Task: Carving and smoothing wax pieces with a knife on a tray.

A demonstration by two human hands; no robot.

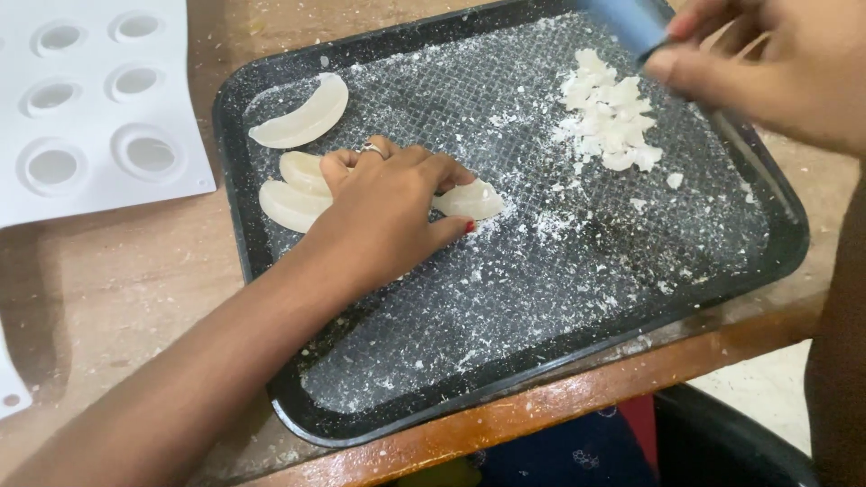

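Left hand (383, 212): palm down in the dark baking tray (505, 379), fingers curled loosely, pressing on a pale crescent piece (471, 200) at tray centre. Two more crescents (293, 191) touching just left of it; a fourth crescent (302, 117) at far left. Right hand (767, 68): far right, fingers closed on a blue-handled tool (631, 22). White shavings (609, 113) heaped beneath. White silicone mould (90, 99) on the table (108, 271), left.

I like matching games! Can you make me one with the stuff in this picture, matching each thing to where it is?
Things:
1. white mould
2. pile of white flakes
3. left hand
4. curved white piece

Places:
A. top left corner of the black tray
B. on the table, left of the tray
C. upper right part of the tray
D. middle of the tray, pressing on a piece

Pairs: 1-B, 2-C, 3-D, 4-A
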